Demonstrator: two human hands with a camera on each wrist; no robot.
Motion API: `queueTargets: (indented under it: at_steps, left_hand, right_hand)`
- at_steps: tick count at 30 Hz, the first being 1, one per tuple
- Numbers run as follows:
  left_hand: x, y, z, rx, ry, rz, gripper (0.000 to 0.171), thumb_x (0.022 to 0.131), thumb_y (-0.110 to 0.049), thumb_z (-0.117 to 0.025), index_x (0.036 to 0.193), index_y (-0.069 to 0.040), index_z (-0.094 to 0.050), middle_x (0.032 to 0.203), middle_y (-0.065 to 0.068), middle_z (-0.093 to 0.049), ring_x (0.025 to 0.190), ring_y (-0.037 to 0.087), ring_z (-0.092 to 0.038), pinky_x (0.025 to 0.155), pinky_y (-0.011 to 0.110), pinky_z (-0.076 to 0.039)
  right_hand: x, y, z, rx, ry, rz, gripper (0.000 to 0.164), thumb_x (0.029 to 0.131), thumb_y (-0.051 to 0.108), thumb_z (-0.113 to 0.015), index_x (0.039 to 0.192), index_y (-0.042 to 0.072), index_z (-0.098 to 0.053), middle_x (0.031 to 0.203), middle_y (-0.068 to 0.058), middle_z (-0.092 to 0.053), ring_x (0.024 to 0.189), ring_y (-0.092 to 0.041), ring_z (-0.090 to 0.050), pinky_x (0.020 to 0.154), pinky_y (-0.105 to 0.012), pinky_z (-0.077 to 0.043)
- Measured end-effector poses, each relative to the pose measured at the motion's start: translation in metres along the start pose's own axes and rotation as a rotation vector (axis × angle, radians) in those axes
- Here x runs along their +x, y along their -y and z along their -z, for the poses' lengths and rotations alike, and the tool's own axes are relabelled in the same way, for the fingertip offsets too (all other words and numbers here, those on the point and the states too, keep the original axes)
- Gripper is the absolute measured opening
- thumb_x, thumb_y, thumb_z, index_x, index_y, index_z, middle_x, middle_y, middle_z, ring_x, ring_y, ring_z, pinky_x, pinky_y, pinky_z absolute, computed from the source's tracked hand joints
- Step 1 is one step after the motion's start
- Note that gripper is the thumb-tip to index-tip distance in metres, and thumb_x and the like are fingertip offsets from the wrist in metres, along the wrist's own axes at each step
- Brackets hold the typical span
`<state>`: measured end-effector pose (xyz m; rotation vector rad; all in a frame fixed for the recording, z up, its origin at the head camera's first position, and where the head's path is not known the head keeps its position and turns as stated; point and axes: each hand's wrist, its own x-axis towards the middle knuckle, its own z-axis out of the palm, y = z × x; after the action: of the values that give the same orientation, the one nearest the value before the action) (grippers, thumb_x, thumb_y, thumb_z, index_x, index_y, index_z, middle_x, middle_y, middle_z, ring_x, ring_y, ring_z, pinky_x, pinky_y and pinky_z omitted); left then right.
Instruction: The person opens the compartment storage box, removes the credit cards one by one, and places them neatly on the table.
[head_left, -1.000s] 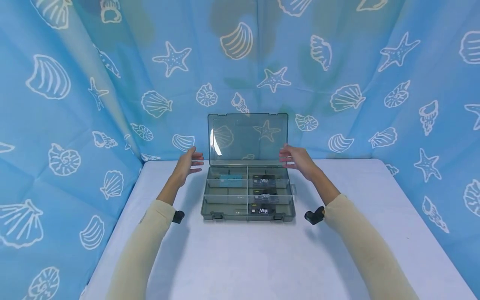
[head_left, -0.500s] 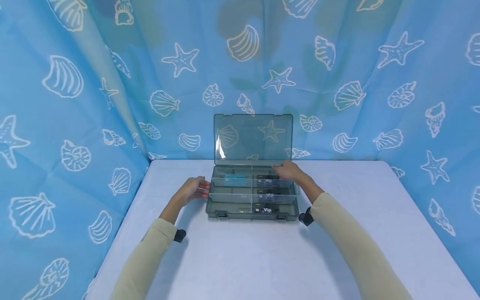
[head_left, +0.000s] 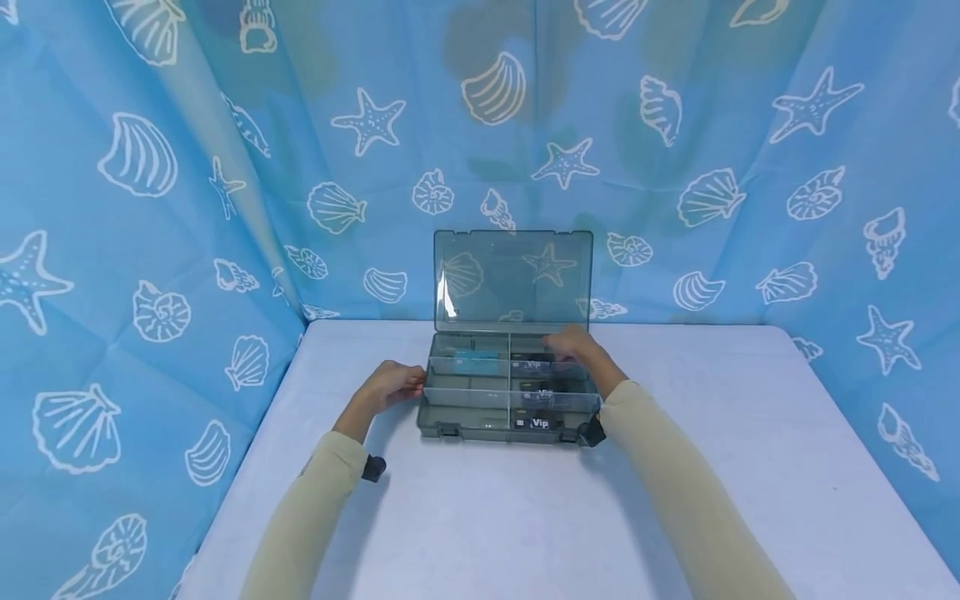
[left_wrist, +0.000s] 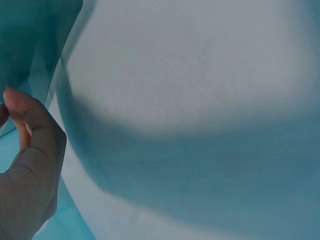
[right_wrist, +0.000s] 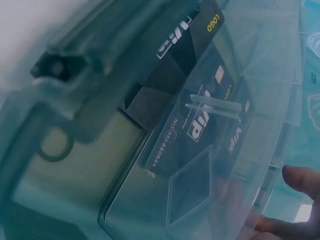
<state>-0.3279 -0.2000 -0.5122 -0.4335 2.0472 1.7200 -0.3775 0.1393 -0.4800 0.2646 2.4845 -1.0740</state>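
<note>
**White table (head_left: 480, 517), shell-print curtain (head_left: 517, 167): the open case (head_left: 487, 434) now has a hand at each side**

The blue curtain hangs behind the table at twelve o'clock, and the smoky see-through case lies before it, its lid (head_left: 491, 304) standing raised at the twelve o'clock edge. Take the middle of the case as the dial's centre for the rest.

The change is in the hands. A second ago both hung up beside the lid, well clear of the compartments. The left hand (head_left: 388, 383) has since come down to nine o'clock, and its fingers, which lay straighter half a second ago, are bent in against the side wall. Whether the thumb nips that wall I cannot tell, even from the left wrist view. The right hand (head_left: 576, 343) has dropped to between one and two o'clock, at the rear corner. From the right wrist its thumb and a finger stand spread, with a gap between; I cannot tell whether the hidden fingers hold anything.

The contents look undisturbed: a teal card (head_left: 477, 367) towards eleven, and a rear black card (head_left: 529, 363), middle black card (head_left: 537, 393) and front black card (head_left: 535, 422) running from one o'clock down to five.

My reading is that reaching has given way to contact, and that the case as a whole, more than any single card, is being handled.
</note>
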Motion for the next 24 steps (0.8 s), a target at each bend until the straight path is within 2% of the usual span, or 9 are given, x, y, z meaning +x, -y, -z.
queueTargets:
  at_steps: [4,8,10,12,14,16,18,21,24]
  left_hand:
    - [0.002,0.0,-0.001,0.005,-0.012,0.012,0.025,0.092,-0.013,-0.06,0.11,0.005,-0.064,0.091,0.01,-0.065,0.076,0.014,-0.065,0.077,0.026,-0.057]
    - [0.005,0.001,-0.002,0.006,-0.021,0.02,0.025,0.09,-0.013,-0.061,0.108,0.004,-0.063,0.09,0.009,-0.065,0.075,0.014,-0.064,0.075,0.026,-0.057]
    - [0.007,0.002,-0.002,0.006,-0.024,0.023,0.025,0.089,-0.014,-0.062,0.107,0.004,-0.063,0.089,0.009,-0.065,0.074,0.013,-0.064,0.074,0.025,-0.057]
    - [0.007,0.002,-0.002,0.004,-0.025,0.024,0.025,0.088,-0.014,-0.062,0.106,0.004,-0.063,0.089,0.009,-0.065,0.073,0.013,-0.064,0.073,0.025,-0.057]
    - [0.007,0.002,-0.003,0.012,-0.029,0.021,0.025,0.088,-0.014,-0.062,0.105,0.004,-0.064,0.088,0.008,-0.065,0.073,0.013,-0.063,0.073,0.025,-0.057]
    - [0.007,0.002,-0.003,0.024,-0.036,0.021,0.024,0.087,-0.014,-0.062,0.103,0.003,-0.064,0.087,0.008,-0.065,0.073,0.013,-0.063,0.073,0.025,-0.057]
    - [0.005,0.002,-0.003,0.039,-0.039,0.021,0.023,0.087,-0.014,-0.061,0.103,0.003,-0.064,0.086,0.007,-0.064,0.073,0.013,-0.063,0.073,0.025,-0.057]
    - [0.003,0.001,-0.003,0.053,-0.036,0.02,0.024,0.088,-0.014,-0.06,0.103,0.003,-0.064,0.086,0.007,-0.064,0.073,0.013,-0.063,0.075,0.026,-0.057]
    - [0.002,0.0,-0.002,0.053,-0.025,0.019,0.025,0.088,-0.014,-0.06,0.105,0.004,-0.064,0.088,0.008,-0.065,0.073,0.013,-0.063,0.075,0.026,-0.057]
  right_hand:
    - [0.0,0.0,0.0,0.009,-0.007,-0.004,0.065,0.097,0.026,-0.055,0.143,-0.013,-0.032,0.125,-0.024,-0.051,0.092,-0.03,-0.062,0.082,-0.04,-0.054]
    - [-0.003,-0.002,0.0,-0.021,-0.032,0.013,0.065,0.096,0.025,-0.059,0.142,-0.014,-0.033,0.133,-0.028,-0.047,0.114,-0.039,-0.055,0.098,-0.048,-0.047]
    - [-0.004,-0.003,0.0,-0.047,-0.055,0.016,0.063,0.094,0.025,-0.061,0.138,-0.014,-0.038,0.132,-0.029,-0.048,0.119,-0.041,-0.051,0.102,-0.05,-0.043]
    - [-0.005,-0.006,0.0,-0.06,-0.085,0.022,0.056,0.093,0.026,-0.064,0.129,-0.013,-0.049,0.124,-0.027,-0.054,0.115,-0.04,-0.053,0.101,-0.05,-0.044]
    - [-0.007,-0.006,0.001,-0.048,-0.102,0.035,0.043,0.092,0.024,-0.066,0.116,-0.011,-0.061,0.112,-0.023,-0.061,0.103,-0.035,-0.06,0.094,-0.047,-0.049]
    - [-0.007,-0.007,0.001,0.006,-0.101,0.052,0.029,0.091,0.02,-0.067,0.104,-0.007,-0.069,0.101,-0.018,-0.064,0.089,-0.028,-0.065,0.085,-0.042,-0.055]
    - [-0.008,-0.009,0.002,0.073,-0.093,0.076,0.023,0.092,0.016,-0.068,0.102,-0.005,-0.071,0.101,-0.016,-0.066,0.081,-0.023,-0.067,0.077,-0.036,-0.058]
    - [-0.01,-0.012,0.008,0.21,-0.066,0.1,0.026,0.092,0.011,-0.066,0.112,-0.006,-0.067,0.111,-0.019,-0.064,0.078,-0.017,-0.067,0.074,-0.031,-0.059]
    - [-0.013,-0.016,0.021,0.328,-0.039,0.116,0.033,0.094,0.009,-0.064,0.121,-0.008,-0.062,0.12,-0.022,-0.061,0.078,-0.015,-0.067,0.08,-0.033,-0.058]
